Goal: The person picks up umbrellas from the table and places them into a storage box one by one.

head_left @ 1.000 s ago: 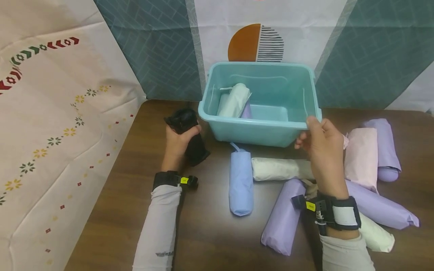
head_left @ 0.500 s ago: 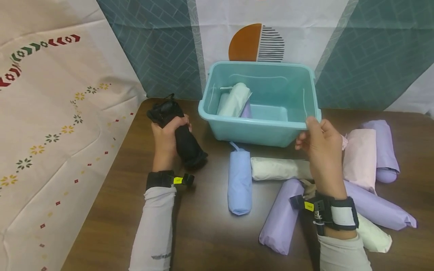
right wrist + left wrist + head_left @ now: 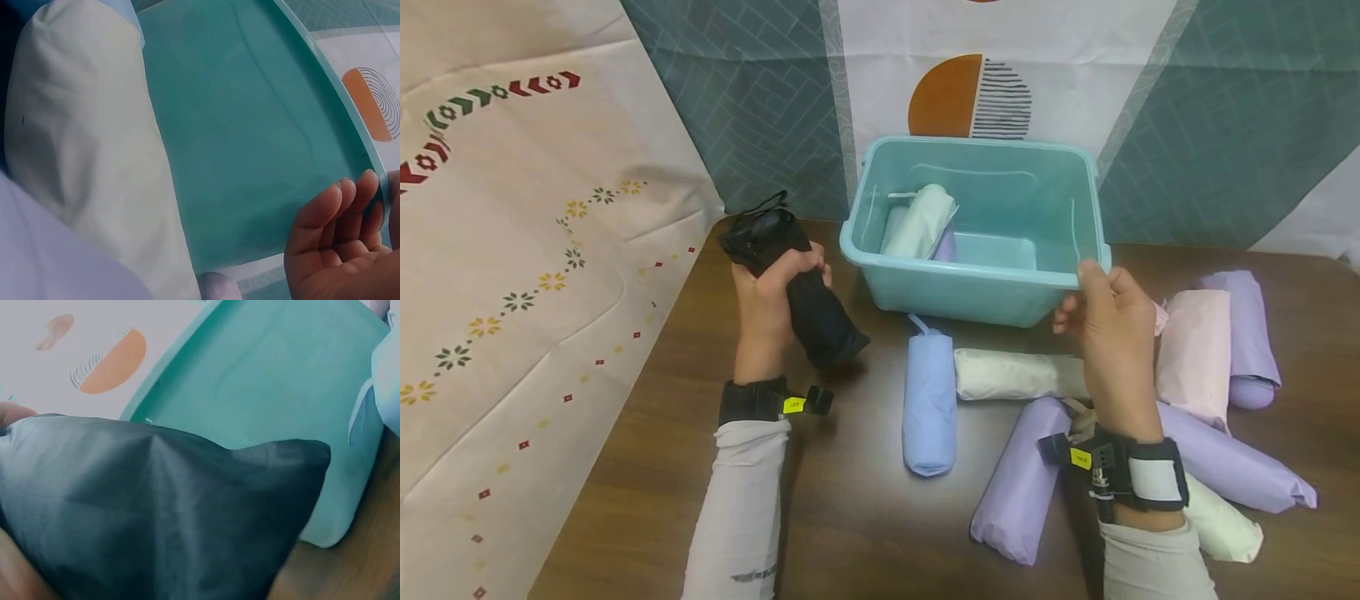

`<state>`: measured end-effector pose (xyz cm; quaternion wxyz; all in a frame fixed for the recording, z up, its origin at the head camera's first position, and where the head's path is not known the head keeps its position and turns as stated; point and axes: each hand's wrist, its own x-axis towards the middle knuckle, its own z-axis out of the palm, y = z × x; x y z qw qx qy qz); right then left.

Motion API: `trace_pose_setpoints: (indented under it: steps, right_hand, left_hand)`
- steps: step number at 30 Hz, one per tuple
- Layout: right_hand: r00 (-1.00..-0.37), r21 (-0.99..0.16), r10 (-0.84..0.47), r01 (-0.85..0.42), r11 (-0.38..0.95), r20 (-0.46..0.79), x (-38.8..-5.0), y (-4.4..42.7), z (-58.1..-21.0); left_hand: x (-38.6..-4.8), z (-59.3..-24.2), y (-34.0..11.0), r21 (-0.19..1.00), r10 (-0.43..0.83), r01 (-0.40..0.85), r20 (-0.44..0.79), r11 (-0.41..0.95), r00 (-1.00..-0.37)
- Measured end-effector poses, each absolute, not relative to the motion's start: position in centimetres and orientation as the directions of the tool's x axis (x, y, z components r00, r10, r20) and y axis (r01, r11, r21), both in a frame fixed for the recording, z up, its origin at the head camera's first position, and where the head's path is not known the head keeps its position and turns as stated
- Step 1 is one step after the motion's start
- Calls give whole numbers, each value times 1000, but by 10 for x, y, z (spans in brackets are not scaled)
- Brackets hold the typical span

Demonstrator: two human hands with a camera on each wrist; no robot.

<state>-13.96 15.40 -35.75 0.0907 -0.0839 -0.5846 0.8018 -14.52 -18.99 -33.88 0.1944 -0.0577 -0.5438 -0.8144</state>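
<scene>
My left hand [image 3: 762,312] grips a black folded umbrella [image 3: 822,323] around its middle, left of the teal plastic bin [image 3: 958,293]. In the left wrist view the black cover [image 3: 169,506] fills the lower part, apart from or in front of the bin; I cannot tell if they touch. With thumb and curled fingers, my right hand [image 3: 1116,354] pinches the bin's rim at its front right corner. Inside the bin, at its left, lie a pale green folded umbrella [image 3: 925,221] and a partly hidden purple one [image 3: 947,244].
Before the bin lie blue [image 3: 930,404], cream [image 3: 1018,374] and purple [image 3: 1022,483] folded umbrellas. More purple [image 3: 1232,458], pale green [image 3: 1225,517] and pink [image 3: 1195,354] ones lie at the right. Patterned cloth hangs behind the table [image 3: 850,533].
My left hand has moved left with the black umbrella, away from the bin, and the umbrella has turned to lie more slanted. My right hand stays at the bin's rim.
</scene>
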Motion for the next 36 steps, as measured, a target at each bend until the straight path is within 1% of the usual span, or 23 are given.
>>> trace_pose_setpoints:
  steps: [5, 6, 14, 21, 25, 29, 36]
  right_hand:
    - [-968, -956, 248, -39, -290, -35, -139, 154, -357]
    - [-968, -957, 249, -37, -287, -37, -138, 154, -357]
    - [-966, -960, 256, -36, -277, -37, -139, 155, -359]
    - [-968, -957, 246, -35, -287, -38, -141, 155, -358]
    - [-969, -965, 246, -35, -260, -32, -142, 154, -358]
    - [-968, -967, 248, -34, -251, -30, -142, 154, -357]
    - [-966, -970, 255, -33, -240, -30, -141, 155, -355]
  left_hand:
    - [-148, -324, -185, 867, -227, 400, 343, -296, -912]
    - [-150, -319, -184, 862, -220, 406, 351, -304, -910]
    - [-165, -272, -170, 856, -126, 465, 448, -226, -885]
    - [-177, -230, -145, 858, -64, 428, 428, -286, -901]
    - [-186, -213, -135, 861, -19, 440, 451, -256, -892]
    - [-204, -204, -127, 873, 39, 431, 451, -227, -892]
    - [-236, -195, -109, 932, 125, 337, 353, -133, -927]
